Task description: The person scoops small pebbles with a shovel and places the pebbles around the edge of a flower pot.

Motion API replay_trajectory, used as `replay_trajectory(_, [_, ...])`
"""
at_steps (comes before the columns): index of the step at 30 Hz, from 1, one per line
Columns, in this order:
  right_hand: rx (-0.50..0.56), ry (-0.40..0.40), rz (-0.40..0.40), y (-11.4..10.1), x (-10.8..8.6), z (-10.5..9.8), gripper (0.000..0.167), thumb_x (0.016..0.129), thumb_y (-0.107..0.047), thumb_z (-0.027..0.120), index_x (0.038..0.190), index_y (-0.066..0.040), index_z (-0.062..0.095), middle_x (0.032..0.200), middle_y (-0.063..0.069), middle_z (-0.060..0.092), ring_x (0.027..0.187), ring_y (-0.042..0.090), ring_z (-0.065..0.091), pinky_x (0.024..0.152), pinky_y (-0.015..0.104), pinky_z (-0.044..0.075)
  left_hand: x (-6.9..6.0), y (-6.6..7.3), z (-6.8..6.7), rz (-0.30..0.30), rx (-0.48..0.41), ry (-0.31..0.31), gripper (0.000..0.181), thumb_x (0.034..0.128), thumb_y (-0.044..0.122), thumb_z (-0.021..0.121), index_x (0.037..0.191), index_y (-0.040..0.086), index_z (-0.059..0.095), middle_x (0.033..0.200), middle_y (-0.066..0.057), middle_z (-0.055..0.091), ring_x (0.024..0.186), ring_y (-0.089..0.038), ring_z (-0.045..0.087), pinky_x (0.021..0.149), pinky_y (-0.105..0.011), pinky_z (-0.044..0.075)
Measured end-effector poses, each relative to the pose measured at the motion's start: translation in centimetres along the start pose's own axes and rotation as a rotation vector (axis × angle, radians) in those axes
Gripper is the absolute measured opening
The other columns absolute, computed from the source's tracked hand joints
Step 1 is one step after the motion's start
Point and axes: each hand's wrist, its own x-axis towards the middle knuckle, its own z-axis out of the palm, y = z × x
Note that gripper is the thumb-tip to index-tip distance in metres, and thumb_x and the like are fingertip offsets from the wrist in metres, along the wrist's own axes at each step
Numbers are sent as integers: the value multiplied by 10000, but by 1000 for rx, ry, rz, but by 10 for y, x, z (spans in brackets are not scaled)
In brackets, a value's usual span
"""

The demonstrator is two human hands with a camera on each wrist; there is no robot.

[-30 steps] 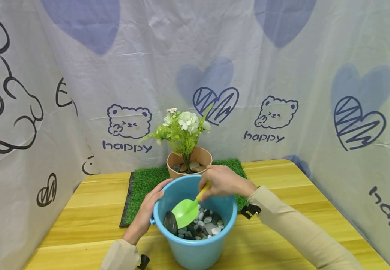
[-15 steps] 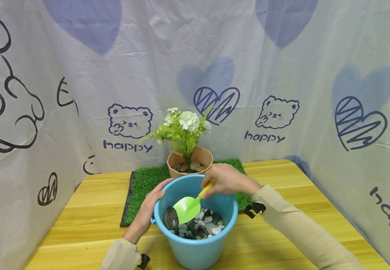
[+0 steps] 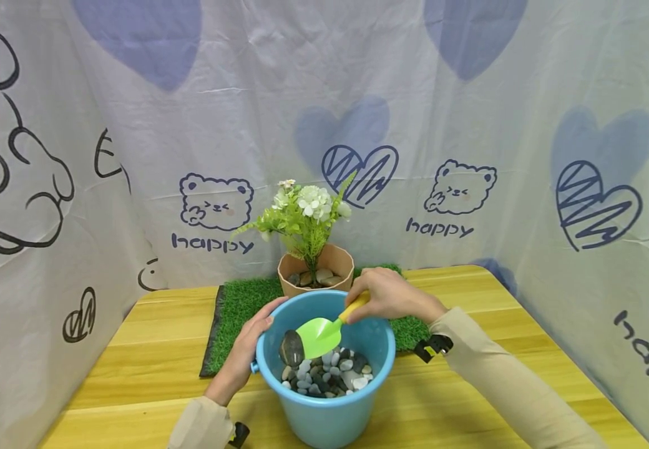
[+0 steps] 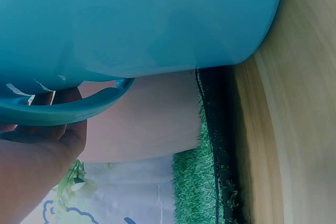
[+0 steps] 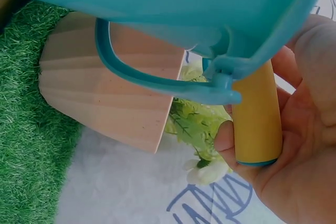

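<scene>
A blue bucket (image 3: 330, 424) stands on the table, with several small grey, white and dark pebbles (image 3: 324, 377) inside. My left hand (image 3: 244, 346) holds its left rim; in the left wrist view the fingers (image 4: 58, 114) lie by the bucket's blue handle (image 4: 73, 109). My right hand (image 3: 389, 294) grips the yellow handle (image 5: 257, 116) of a trowel, whose green blade (image 3: 320, 338) is inside the bucket, above the pebbles. A large dark oval stone (image 3: 292, 348) sits at the blade's tip, near the bucket's left inner wall.
Behind the bucket, a peach pot (image 3: 285, 271) with white flowers (image 3: 314, 202), green leaves and brown stones stands on a mat of artificial grass (image 3: 246, 312). The wooden table (image 3: 156, 374) is enclosed by white printed cloth (image 3: 279, 93) at the back and sides.
My right hand has moved right and slightly up with the trowel. The dark stone has shifted right and up along with the blade's tip. The left hand and bucket stay put.
</scene>
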Motion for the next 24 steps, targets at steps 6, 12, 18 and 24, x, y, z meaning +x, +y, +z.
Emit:
replay_trajectory(6, [16, 7, -15, 4, 0, -1, 331, 752, -492, 803, 967, -240, 803, 820, -192, 643, 730, 52, 484, 668, 254, 384, 0, 0, 0, -8, -2, -1, 514, 1045, 319, 319, 1527, 146, 354, 1512, -87, 441, 1370, -312, 436, 1078, -434, 373])
replay_trajectory(12, [37, 23, -16, 6, 0, -3, 310, 752, -478, 807, 953, -242, 801, 851, -178, 681, 732, 27, 540, 673, 246, 422, 1, 0, 0, 1, -3, -5, 519, 1047, 327, 318, 1530, 143, 348, 1516, -80, 436, 1370, -308, 434, 1079, -443, 370])
replay_trajectory(18, [70, 18, 12, 6, 0, -7, 264, 763, -459, 806, 945, -267, 795, 857, -177, 681, 751, 44, 549, 701, 264, 425, 1, 0, 0, 1, -6, -4, 518, 1048, 327, 317, 1530, 143, 347, 1519, -77, 433, 1381, -300, 421, 1084, -450, 362])
replay_trajectory(24, [74, 36, 14, 12, 0, -11, 244, 775, -431, 804, 950, -261, 796, 857, -161, 687, 730, 53, 552, 673, 253, 445, 0, -1, 0, 9, -9, -6, 514, 1052, 318, 307, 1533, 141, 340, 1523, -87, 427, 1390, -312, 409, 1049, -432, 400])
